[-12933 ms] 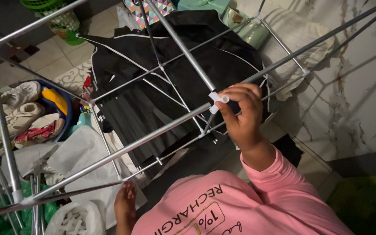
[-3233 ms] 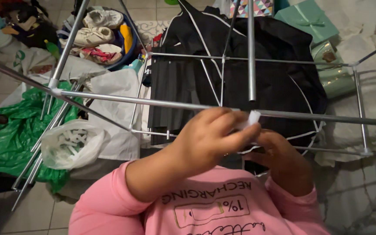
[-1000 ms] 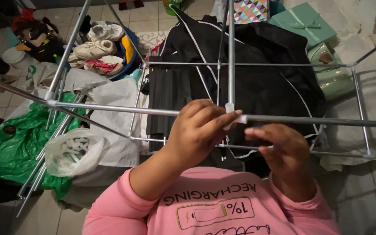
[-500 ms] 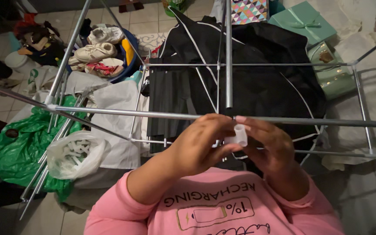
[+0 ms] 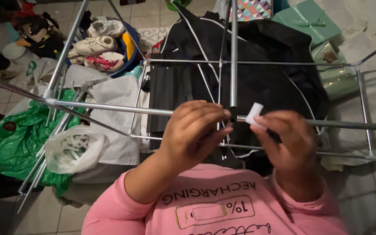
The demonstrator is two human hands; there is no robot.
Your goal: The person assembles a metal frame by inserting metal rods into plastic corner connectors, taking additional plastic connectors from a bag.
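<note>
A frame of thin metal rods (image 5: 109,109) stretches across the view in front of me. My left hand (image 5: 194,130) grips the long horizontal rod where an upright rod (image 5: 233,56) comes down to it. My right hand (image 5: 283,137) pinches a small white plastic connector (image 5: 254,114) between thumb and fingers, just right of the rod's open end. The connector sits off the joint, close to the upright rod's dark lower tip. Behind the frame hangs black fabric with white piping (image 5: 257,82). My pink sleeves and pink printed shirt fill the bottom of the view.
A clear bag of white plastic parts (image 5: 72,148) lies at left on a green bag (image 5: 11,139). Loose rods (image 5: 40,165) lean beside it. A blue basin of shoes (image 5: 103,48) stands at the back left. Teal gift boxes (image 5: 310,19) sit at the back right.
The white connector has come off the joint and moved right in my right hand. My left hand has stayed closed on the horizontal rod at the junction.
</note>
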